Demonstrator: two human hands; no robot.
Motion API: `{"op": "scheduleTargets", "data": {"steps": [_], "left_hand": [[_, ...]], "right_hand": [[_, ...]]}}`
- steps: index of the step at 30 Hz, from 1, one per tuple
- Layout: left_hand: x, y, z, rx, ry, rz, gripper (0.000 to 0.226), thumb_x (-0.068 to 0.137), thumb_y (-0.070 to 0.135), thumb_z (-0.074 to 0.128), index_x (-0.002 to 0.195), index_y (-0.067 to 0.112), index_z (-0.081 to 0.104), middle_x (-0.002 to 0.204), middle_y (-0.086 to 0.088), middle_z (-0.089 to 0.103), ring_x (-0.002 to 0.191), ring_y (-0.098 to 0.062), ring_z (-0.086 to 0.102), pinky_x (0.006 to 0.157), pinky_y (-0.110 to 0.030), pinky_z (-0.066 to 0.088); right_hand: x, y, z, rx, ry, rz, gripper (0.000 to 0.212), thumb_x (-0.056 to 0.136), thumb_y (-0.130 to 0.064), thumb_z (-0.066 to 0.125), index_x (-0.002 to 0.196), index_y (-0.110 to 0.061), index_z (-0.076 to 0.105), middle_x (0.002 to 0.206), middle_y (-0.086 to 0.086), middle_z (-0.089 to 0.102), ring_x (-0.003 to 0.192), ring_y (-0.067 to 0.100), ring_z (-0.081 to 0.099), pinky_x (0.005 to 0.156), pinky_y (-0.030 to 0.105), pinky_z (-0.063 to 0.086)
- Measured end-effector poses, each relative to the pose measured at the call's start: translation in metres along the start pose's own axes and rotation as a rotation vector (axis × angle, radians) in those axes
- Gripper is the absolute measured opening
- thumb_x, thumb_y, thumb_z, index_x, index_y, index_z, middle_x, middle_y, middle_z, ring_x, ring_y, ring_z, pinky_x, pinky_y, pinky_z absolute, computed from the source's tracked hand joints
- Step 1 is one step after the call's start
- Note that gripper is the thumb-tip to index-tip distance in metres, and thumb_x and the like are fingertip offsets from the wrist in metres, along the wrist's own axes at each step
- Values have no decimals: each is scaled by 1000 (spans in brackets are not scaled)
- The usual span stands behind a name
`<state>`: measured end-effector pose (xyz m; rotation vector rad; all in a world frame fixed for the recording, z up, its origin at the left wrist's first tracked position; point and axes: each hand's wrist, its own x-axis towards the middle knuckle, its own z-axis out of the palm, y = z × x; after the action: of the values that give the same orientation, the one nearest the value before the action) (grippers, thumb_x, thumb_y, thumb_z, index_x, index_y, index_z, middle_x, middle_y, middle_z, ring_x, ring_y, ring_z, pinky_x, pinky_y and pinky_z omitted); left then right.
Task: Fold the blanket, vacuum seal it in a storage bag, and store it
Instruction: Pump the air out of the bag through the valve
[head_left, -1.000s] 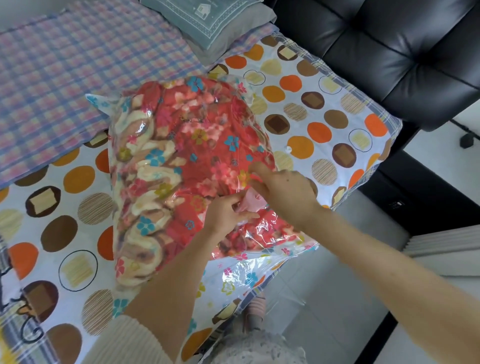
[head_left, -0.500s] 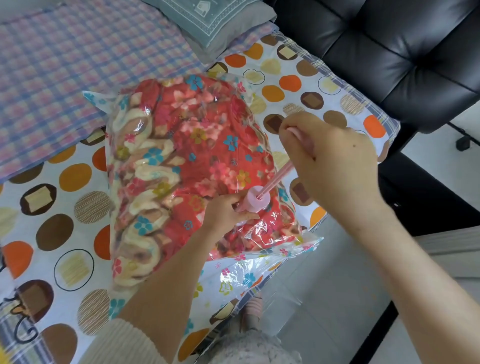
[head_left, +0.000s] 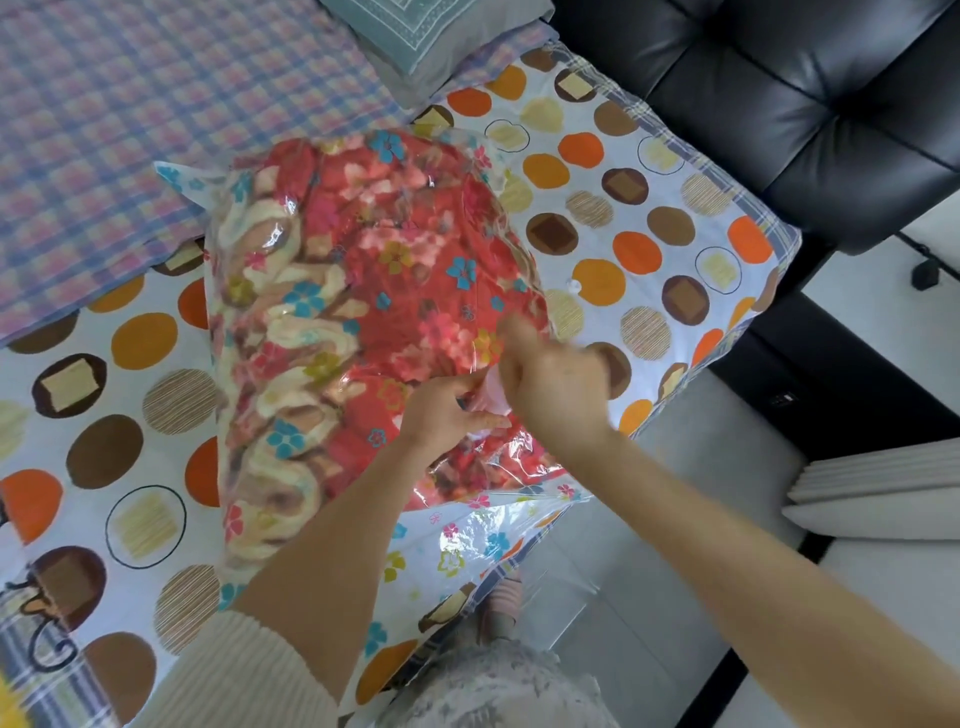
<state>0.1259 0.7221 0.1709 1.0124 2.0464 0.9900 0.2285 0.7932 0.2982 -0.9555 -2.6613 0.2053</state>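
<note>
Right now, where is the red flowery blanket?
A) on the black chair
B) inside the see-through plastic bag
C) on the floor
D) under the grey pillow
B: the red flowery blanket shows through the shiny clear bag wrapped around it. The bag lies on the spotted bedcover, and the left hand grips a pink piece on the bag.

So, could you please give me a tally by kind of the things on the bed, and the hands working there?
Hands: 2, left hand and right hand
Bag: 1
Blanket: 1, inside the bag
Pump: 1, pink, mostly hidden between the hands
Pillows: 2, teal pillow on grey pillow
Total: 7
</note>
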Motion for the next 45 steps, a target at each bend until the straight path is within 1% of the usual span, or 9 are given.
{"op": "scheduleTargets", "data": {"steps": [3,10,15,21,26,32,38,43,45], "left_hand": [[-3,-1,3,-34,35,-6,40,63,26,83,93,3,71,79,-1,71,61,4,53,56,-3,36],[4,-1,0,-36,23,-14,51,64,30,82,109,9,68,100,-2,72,80,-11,63,64,-8,40],[6,-3,1,-57,34,-43,52,64,26,82,111,8,67,107,-5,70,90,-14,66,78,-23,50],[9,0,-5,-9,28,-13,51,64,35,81,109,13,69,99,1,72,80,-16,65,73,-34,54],[3,0,2,-29,-6,-27,55,63,28,83,113,11,67,105,-2,71,85,-7,63,70,-8,44],[5,2,-2,-44,1,-9,58,63,31,83,116,13,65,106,0,70,86,-10,65,77,-25,52],[3,3,-8,40,-69,-28,48,65,28,82,107,8,69,99,-3,72,75,-8,60,60,-9,38],[4,6,-11,31,-62,20,52,64,32,82,112,16,68,101,1,72,80,-11,65,73,-23,51],[4,8,-12,11,-63,5,53,63,32,83,111,17,68,100,2,72,84,-12,66,77,-26,51]], "right_hand": [[9,8,19,-87,-214,-98,17,93,-11,43,104,-7,56,49,0,26,50,24,47,44,23,14],[29,-1,-31,51,267,4,13,86,-13,53,84,-13,65,42,-1,34,34,19,30,39,19,18],[18,11,31,-205,-260,-180,22,100,-21,36,114,-13,51,53,-2,32,51,21,43,45,23,25],[51,10,-37,62,382,-71,29,90,-24,40,79,-12,65,43,0,35,36,20,26,43,15,10],[9,11,31,-167,-277,-133,22,100,-23,37,113,-13,52,52,-3,31,50,23,45,45,25,36],[44,4,-48,32,319,-60,19,90,-19,48,79,-13,62,42,2,38,34,23,33,41,16,23],[9,6,25,-209,-300,-193,19,97,-17,43,115,-12,49,52,-3,31,51,22,47,43,22,23],[42,-2,-60,-1,328,-91,17,86,-20,51,78,-15,65,44,1,40,37,25,35,44,14,15],[30,-3,-45,37,318,24,19,87,-14,49,75,-16,64,43,2,39,37,23,26,47,13,9]]}}
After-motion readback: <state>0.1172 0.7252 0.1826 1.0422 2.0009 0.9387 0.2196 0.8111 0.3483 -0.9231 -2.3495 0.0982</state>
